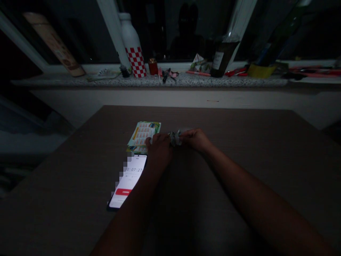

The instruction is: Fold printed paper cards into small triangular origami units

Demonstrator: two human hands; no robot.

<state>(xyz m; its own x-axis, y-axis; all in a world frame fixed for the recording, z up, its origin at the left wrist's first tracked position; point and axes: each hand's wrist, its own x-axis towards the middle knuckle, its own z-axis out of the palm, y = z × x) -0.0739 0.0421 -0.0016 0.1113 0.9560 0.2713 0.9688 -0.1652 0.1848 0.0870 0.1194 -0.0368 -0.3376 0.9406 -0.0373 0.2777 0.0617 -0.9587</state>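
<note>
A small crumpled greyish piece (175,138), perhaps foil or plastic wrapper, is between my two hands just above the table. My right hand (196,138) pinches its right side with thumb and fingertips. My left hand (160,146), back up with fingers curled, holds its left side; those fingertips are partly hidden. The outer finger of my left hand lies over the edge of a stack of printed cards or leaflets (141,134) in green, yellow and white. Below the stack, a lit phone (130,177) shows a running time and a red button, partly covered by my left forearm.
The dark wooden table (239,131) reaches a white wall below a granite windowsill (181,82). Along the sill stand a red-checkered white bottle (135,53), a tan cylinder (55,46), a small red jar (152,67), a dark cup (222,58) and a green bottle (279,35). The room is dim.
</note>
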